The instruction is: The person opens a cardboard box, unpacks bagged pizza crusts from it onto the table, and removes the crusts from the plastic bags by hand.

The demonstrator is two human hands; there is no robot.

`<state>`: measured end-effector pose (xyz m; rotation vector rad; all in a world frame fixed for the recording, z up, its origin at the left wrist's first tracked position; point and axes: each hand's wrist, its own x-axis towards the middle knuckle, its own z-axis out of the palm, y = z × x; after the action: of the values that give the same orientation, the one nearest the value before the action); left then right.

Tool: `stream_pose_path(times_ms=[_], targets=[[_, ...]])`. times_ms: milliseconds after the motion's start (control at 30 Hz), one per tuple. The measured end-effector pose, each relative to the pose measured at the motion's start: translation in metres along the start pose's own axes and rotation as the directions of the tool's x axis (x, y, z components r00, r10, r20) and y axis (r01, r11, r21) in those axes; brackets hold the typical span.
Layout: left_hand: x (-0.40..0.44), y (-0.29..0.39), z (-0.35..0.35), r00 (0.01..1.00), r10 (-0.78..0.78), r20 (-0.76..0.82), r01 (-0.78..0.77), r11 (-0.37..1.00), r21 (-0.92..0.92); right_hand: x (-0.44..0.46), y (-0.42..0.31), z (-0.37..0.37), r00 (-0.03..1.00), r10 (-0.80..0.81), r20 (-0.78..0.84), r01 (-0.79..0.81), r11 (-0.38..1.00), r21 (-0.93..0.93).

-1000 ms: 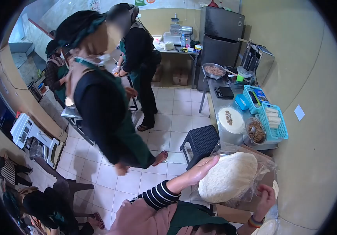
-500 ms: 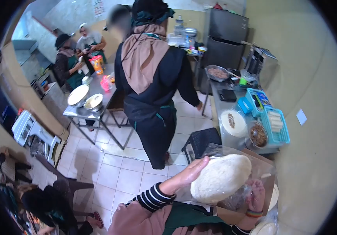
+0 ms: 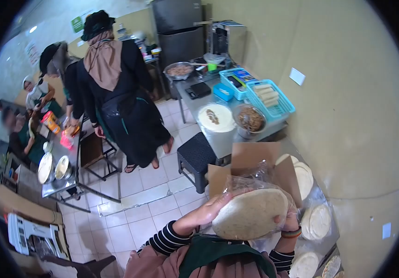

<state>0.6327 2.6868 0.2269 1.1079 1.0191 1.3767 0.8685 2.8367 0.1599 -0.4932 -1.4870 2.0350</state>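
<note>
Off-white and round, a thick flat disc of bread (image 3: 248,214) is held up in front of the wearer's chest, between both hands. The left hand (image 3: 214,209) grips its left edge, thumb over the rim. The right hand (image 3: 292,219) closes on the right edge, a fingertip over the bread's face; its other fingers are partly hidden. Clear, crinkled plastic film (image 3: 280,197) shows around the upper and right rim.

Just beyond the bread stands an open brown cardboard box (image 3: 255,155), flaps raised. To its right, pale round breads in clear plastic (image 3: 317,221) lie in piles along the wall side. Farther off are a black woven-look stool (image 3: 197,153) and a grey metal table (image 3: 220,147). The table bears a white round disc with a brown smear (image 3: 222,121), a metal bowl of brown filling (image 3: 250,119) and a light-blue plastic basket of pale rolls (image 3: 278,111). Beyond, a person in black clothing and a brown headscarf (image 3: 116,92) stands facing away.
</note>
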Motion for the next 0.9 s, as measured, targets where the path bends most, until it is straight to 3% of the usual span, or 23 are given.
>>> stream_pose_path(times_ms=[100, 167, 233, 300, 367, 433, 500, 567, 600, 633, 700, 767, 867, 900], targets=[[0.016, -0.009, 0.01, 1.0, -0.016, 0.003, 0.017, 0.994, -0.107, -0.021, -0.006, -0.022, 0.993, -0.102, -0.06, 0.099, 0.994, -0.043], [0.024, -0.008, 0.015, 0.998, -0.047, -0.036, 0.031, 0.931, -0.364, -0.038, -0.012, -0.038, 0.975, -0.143, -0.168, 0.151, 0.988, 0.035], [0.032, -0.004, 0.025, 0.996, -0.086, -0.021, 0.072, 0.928, -0.367, -0.056, -0.018, -0.052, 0.924, -0.193, -0.33, 0.262, 0.949, 0.177], [0.041, -0.003, 0.033, 0.991, -0.123, 0.058, 0.134, 0.954, -0.267, -0.066, -0.03, -0.057, 0.888, -0.221, -0.403, 0.286, 0.952, 0.108], [0.047, -0.009, 0.04, 0.977, -0.172, 0.122, 0.193, 0.963, -0.188, -0.075, -0.035, -0.067, 0.893, -0.104, -0.438, 0.129, 0.991, 0.027], [0.054, -0.012, 0.045, 0.976, -0.203, 0.077, 0.217, 0.934, -0.284, -0.084, -0.04, -0.082, 0.872, -0.11, -0.476, 0.155, 0.986, 0.055], [0.059, -0.011, 0.044, 0.967, -0.252, 0.036, 0.247, 0.898, -0.363, -0.095, -0.043, -0.106, 0.777, -0.206, -0.595, 0.325, 0.94, 0.1], [0.058, -0.013, 0.036, 0.953, -0.24, -0.183, 0.138, 0.886, -0.442, -0.098, -0.056, -0.124, 0.715, -0.241, -0.657, 0.396, 0.913, 0.095], [0.057, -0.019, 0.03, 0.935, -0.214, -0.284, 0.073, 0.897, -0.435, -0.094, -0.063, -0.133, 0.618, -0.298, -0.728, 0.461, 0.887, 0.028], [0.055, -0.024, 0.023, 0.905, -0.185, -0.383, 0.008, 0.908, -0.42, -0.089, -0.069, -0.143, 0.511, -0.35, -0.785, 0.515, 0.856, -0.046], [0.053, -0.022, 0.019, 0.825, -0.079, -0.559, -0.106, 0.951, -0.29, -0.072, -0.077, -0.163, 0.503, -0.396, -0.768, 0.537, 0.84, -0.081], [0.053, -0.021, 0.02, 0.68, 0.077, -0.729, -0.194, 0.978, -0.077, -0.049, -0.065, -0.191, 0.494, -0.47, -0.732, 0.381, 0.873, -0.304], [0.06, -0.022, 0.035, 0.519, 0.403, -0.754, -0.244, 0.915, 0.32, -0.023, -0.028, -0.217, 0.688, -0.55, -0.473, 0.117, 0.727, -0.677], [0.063, -0.027, 0.038, 0.52, 0.402, -0.754, -0.243, 0.916, 0.321, -0.017, -0.023, -0.212, 0.754, -0.554, -0.353, 0.092, 0.621, -0.778]])
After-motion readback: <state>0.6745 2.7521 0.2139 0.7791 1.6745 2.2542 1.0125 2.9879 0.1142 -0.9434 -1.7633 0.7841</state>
